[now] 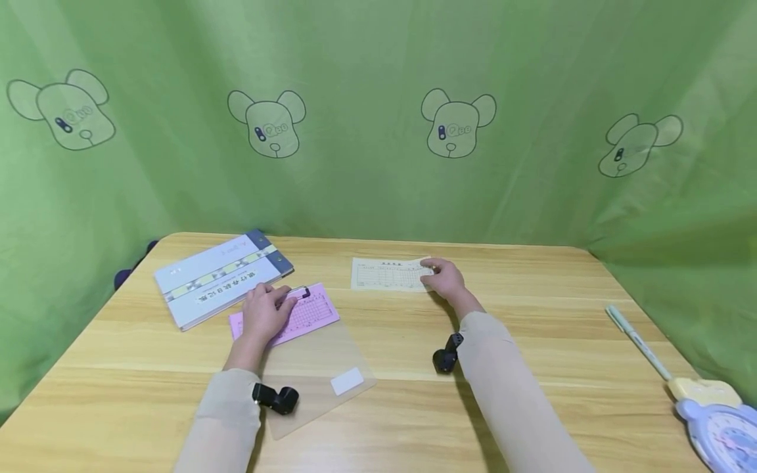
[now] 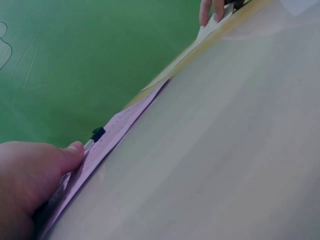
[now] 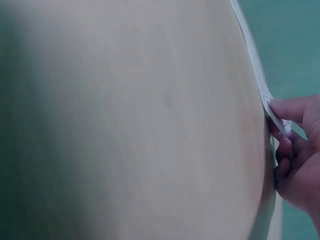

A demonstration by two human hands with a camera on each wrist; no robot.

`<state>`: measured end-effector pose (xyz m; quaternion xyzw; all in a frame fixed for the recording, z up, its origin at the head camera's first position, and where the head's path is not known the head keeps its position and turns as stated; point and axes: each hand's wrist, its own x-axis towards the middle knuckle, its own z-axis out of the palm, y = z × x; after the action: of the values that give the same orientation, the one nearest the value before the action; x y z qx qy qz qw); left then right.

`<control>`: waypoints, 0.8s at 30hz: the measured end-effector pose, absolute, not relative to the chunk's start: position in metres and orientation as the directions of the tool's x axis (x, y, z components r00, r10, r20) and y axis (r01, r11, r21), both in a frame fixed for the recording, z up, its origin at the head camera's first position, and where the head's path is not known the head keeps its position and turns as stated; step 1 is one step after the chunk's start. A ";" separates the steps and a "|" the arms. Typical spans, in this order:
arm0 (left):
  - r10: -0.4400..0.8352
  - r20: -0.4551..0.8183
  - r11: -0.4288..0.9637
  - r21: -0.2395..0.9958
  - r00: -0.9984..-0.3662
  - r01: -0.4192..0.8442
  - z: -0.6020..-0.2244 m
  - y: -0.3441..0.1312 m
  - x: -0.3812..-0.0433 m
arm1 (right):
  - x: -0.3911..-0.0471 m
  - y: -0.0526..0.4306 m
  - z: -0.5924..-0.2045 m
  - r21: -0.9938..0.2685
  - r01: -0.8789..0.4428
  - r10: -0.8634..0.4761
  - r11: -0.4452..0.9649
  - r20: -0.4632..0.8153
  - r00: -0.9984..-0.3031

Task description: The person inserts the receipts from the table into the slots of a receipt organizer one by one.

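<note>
A clear clipboard (image 1: pixel 313 368) lies on the table with a pink printed form (image 1: pixel 313 314) at its top end. My left hand (image 1: pixel 266 314) is over that end and holds the clipboard's metal clip (image 1: pixel 296 293), which has a black tip (image 2: pixel 98 134). In the left wrist view the thumb (image 2: pixel 72 156) lies along the clip; the other fingers are mostly hidden. Farther right, a white printed form (image 1: pixel 387 274) lies near the back of the table. My right hand (image 1: pixel 445 278) pinches its right end between thumb and fingers, and that end is bent up off the wood.
A blue-and-white ledger book (image 1: pixel 221 279) lies left of the clipboard. A white label (image 1: pixel 347 381) is on the clipboard's lower end. At the right edge are a pale green pen (image 1: pixel 641 345), a yellow item (image 1: pixel 706 391) and a blue bear-eared clock-like object (image 1: pixel 718 433). Green curtain (image 1: pixel 367 164) surrounds the table.
</note>
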<state>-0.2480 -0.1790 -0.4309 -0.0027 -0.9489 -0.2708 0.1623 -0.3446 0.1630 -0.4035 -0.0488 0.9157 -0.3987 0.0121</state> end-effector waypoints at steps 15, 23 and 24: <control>-0.081 0.318 0.848 0.520 -0.945 0.102 -0.432 -0.178 -0.250 | -0.335 0.180 -0.400 -0.857 -0.051 -0.139 0.513 -0.024 -0.990; -0.080 0.306 0.850 0.518 -0.949 0.096 -0.431 -0.179 -0.248 | -0.324 0.180 -0.394 -0.930 0.003 -0.171 0.368 -0.070 -0.983; -0.080 0.306 0.850 0.518 -0.949 0.096 -0.431 -0.179 -0.248 | -0.322 0.179 -0.393 -0.936 -0.001 -0.173 0.352 -0.064 -0.983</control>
<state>-0.2482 -0.1792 -0.4314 -0.0043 -0.9483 -0.2738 0.1602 -0.3222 0.1789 -0.3934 -0.0531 0.8187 -0.5667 0.0761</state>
